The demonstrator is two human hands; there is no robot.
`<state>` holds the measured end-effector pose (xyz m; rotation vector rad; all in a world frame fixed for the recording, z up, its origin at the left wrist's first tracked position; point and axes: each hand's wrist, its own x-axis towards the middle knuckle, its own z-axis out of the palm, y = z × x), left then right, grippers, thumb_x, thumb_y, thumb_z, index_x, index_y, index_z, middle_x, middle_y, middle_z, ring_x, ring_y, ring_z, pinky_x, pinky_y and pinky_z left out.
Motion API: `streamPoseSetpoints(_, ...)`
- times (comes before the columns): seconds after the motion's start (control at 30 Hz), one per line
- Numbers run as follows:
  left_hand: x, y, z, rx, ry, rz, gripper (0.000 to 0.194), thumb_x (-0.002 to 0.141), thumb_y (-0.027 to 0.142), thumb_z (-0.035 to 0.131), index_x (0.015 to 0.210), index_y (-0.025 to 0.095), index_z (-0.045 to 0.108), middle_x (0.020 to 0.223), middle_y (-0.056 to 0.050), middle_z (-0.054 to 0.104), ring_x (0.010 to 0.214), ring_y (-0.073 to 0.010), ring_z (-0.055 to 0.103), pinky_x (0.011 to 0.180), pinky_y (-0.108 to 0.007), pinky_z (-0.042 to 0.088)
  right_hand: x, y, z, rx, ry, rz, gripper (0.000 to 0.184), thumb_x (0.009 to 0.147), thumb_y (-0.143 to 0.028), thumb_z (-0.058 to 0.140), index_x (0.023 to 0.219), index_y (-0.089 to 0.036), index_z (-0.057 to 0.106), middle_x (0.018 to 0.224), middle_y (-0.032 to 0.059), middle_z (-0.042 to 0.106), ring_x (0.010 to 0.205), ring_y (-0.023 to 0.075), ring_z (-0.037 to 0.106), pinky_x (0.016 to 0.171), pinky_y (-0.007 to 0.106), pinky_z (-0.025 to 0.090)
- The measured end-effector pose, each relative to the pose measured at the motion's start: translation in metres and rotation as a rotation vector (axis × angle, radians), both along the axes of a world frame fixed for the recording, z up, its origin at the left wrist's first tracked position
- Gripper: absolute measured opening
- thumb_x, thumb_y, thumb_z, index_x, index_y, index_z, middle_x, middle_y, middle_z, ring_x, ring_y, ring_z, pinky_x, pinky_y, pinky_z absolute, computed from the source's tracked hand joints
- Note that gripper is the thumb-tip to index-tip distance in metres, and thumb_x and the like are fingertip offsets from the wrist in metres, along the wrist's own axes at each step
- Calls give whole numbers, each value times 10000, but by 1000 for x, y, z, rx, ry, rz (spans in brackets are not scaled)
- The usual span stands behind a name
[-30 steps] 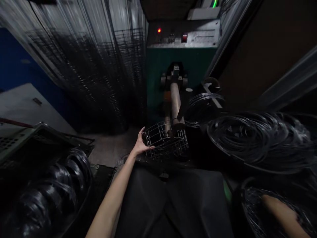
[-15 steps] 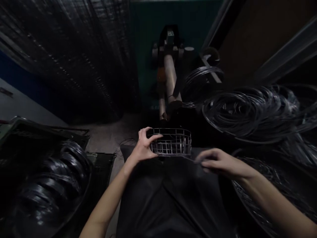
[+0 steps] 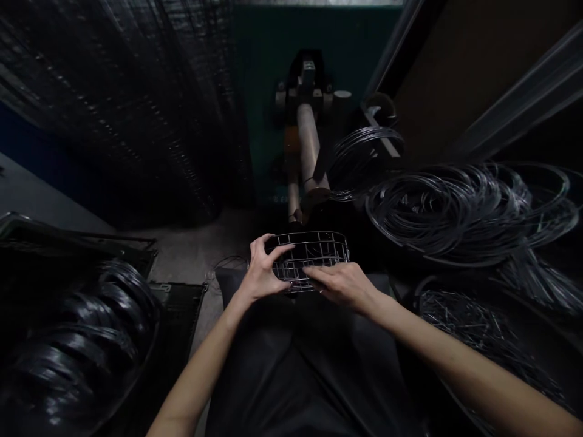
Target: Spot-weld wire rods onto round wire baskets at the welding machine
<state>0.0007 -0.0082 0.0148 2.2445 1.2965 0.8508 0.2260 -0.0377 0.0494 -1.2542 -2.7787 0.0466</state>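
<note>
A small wire basket with rounded ends and an open grid is held over my lap, below the end of a machine. My left hand grips its left end, thumb at the lower front and fingers over the upper rim. My right hand is closed at the basket's lower front, right of the middle, with its fingertips against the grid. A thin metal wire showed at these fingers a moment ago; now the fingers mostly hide it. A dark apron covers my lap beneath the basket.
Ahead stands a green machine with a thick metal arm pointing toward me. Coiled wire rings are heaped on the right, above a bin of short wire pieces. More shiny wire coils lie in a container at left.
My right hand has moved left, from beside the basket to its lower front. My left hand keeps its grip, and the basket is slightly tilted. The whole view has shifted a little.
</note>
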Motion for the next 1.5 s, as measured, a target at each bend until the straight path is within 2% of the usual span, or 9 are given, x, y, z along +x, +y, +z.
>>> streamPoseSetpoints(0.17, 4, 10, 2, 31, -48, 2, 746, 552, 282, 818, 1249, 271, 554, 1345, -102, 235, 1280, -353, 261, 1057, -527, 341, 6, 14, 2, 147, 78, 92, 321, 884, -180, 536, 1188, -201, 636, 1040, 37, 717, 649, 156, 678, 494, 236, 432)
streamPoseSetpoints(0.4, 9, 28, 2, 82, -47, -3, 745, 564, 325, 823, 1257, 273, 555, 1340, -108, 232, 1267, -361, 270, 1047, -536, 337, 10, 27, 3, 260, 60, 84, 299, 912, -205, 509, 1176, -214, 648, 1046, 37, 713, 604, 140, 665, 501, 231, 441)
streamPoseSetpoints(0.67, 9, 43, 4, 102, -34, 6, 709, 579, 347, 815, 1241, 260, 575, 1323, -112, 265, 1254, -356, 286, 1033, -532, 357, 11, 41, 0, 235, 29, 52, 329, 882, -210, 542, 1198, -230, 634, 1078, 35, 703, 638, 149, 675, 507, 232, 445)
streamPoseSetpoints(0.83, 7, 45, 9, 41, -38, -12, 755, 553, 319, 833, 1256, 269, 565, 1288, -99, 304, 1239, -332, 313, 1047, -506, 366, 11, 41, 5, 248, 69, 14, 293, 904, -239, 532, 1171, -250, 654, 1030, 6, 718, 644, 149, 677, 496, 231, 431)
streamPoseSetpoints(0.97, 6, 49, 13, -5, -22, 2, 772, 523, 297, 845, 1244, 297, 570, 1272, -82, 313, 1219, -325, 329, 1045, -519, 370, 11, 41, 4, 278, 137, 35, 305, 900, -178, 520, 1164, -231, 663, 1013, 5, 722, 644, 154, 678, 492, 238, 431)
streamPoseSetpoints(1.07, 7, 60, 13, -21, -29, 17, 773, 518, 286, 845, 1242, 299, 573, 1272, -81, 309, 1225, -328, 327, 1049, -522, 366, 11, 48, 0, 275, 150, -31, 333, 896, -150, 516, 1179, -251, 658, 1030, -1, 717, 658, 151, 680, 500, 232, 433)
streamPoseSetpoints(1.2, 10, 75, 13, 1, -52, 46, 743, 523, 317, 855, 1218, 292, 594, 1263, -83, 321, 1227, -328, 333, 1050, -522, 366, 10, 57, -3, 219, 216, -176, 278, 934, -239, 510, 1171, -268, 652, 1069, -5, 708, 785, 153, 689, 576, 216, 474)
streamPoseSetpoints(1.33, 10, 80, 12, 21, -64, 46, 730, 539, 410, 857, 1212, 288, 603, 1243, -85, 360, 1194, -308, 375, 1047, -512, 373, 12, 56, -2, 183, 352, -245, 225, 956, -282, 484, 1038, -242, 690, 1099, 25, 687, 878, 140, 660, 684, 209, 492)
streamPoseSetpoints(1.5, 7, 97, 12, 22, -39, 53, 743, 515, 338, 866, 1209, 306, 604, 1257, -75, 357, 1211, -314, 363, 1049, -508, 378, 11, 68, -1, 231, 376, -341, 181, 914, -318, 548, 934, -251, 716, 1029, 51, 613, 774, 138, 603, 592, 220, 451)
